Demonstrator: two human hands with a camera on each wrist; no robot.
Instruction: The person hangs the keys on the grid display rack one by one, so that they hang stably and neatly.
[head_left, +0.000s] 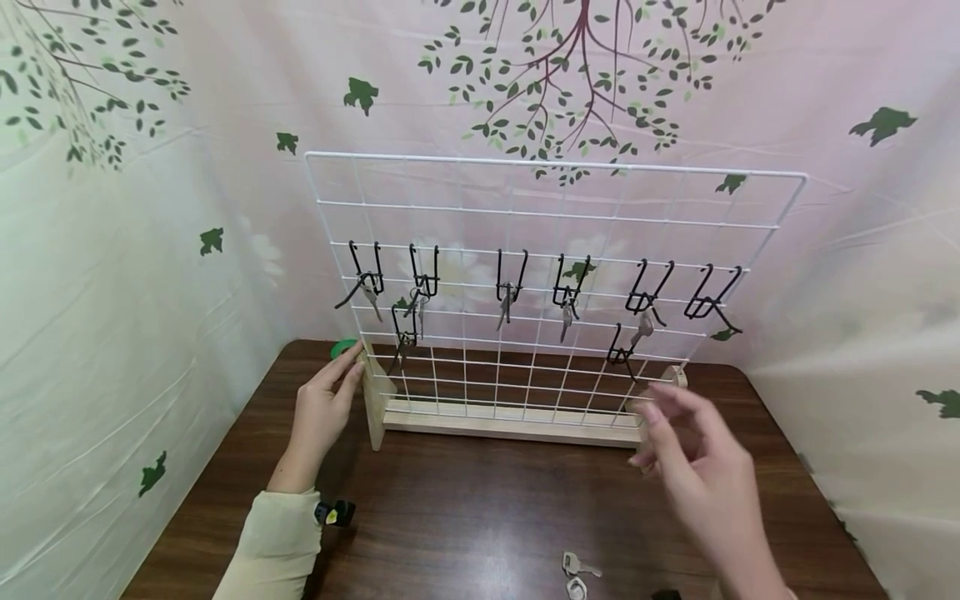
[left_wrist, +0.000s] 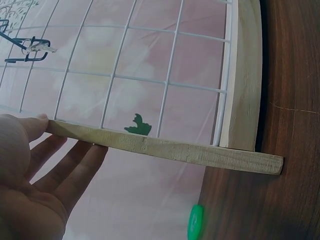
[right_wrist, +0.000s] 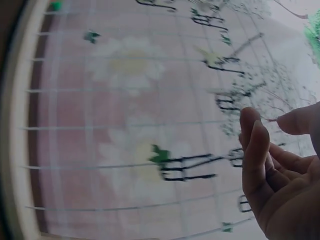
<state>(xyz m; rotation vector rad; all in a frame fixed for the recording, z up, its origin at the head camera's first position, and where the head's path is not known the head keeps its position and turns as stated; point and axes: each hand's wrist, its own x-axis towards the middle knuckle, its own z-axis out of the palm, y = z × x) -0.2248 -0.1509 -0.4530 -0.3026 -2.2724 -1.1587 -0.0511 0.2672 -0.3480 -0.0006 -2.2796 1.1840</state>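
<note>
Cloth printed with branches and leaves hangs on all sides here, and before it stands a dark wooden table. On the table is placed a white wire grid, fixed on a pale wooden base bar. At its ends are the left wooden support and the right wooden support.

The left hand pinches the left support near its upper end, thumb on one side, fingers on the other. I judge that a strong pull there could tip the whole stand. The right hand is just before the right support, fingers loosely bent, and I see nothing in it. If it moves carelessly upward, it could catch the lower right hook.

Two rows of black hooks hang on the wires; on the rightmost upper hook I notice no key. Behind the left support lies a green round object. Several hanging keys could slide off if the grid is shaken. Two loose keys lie on the table near the person, where a sleeve could sweep them away.
</note>
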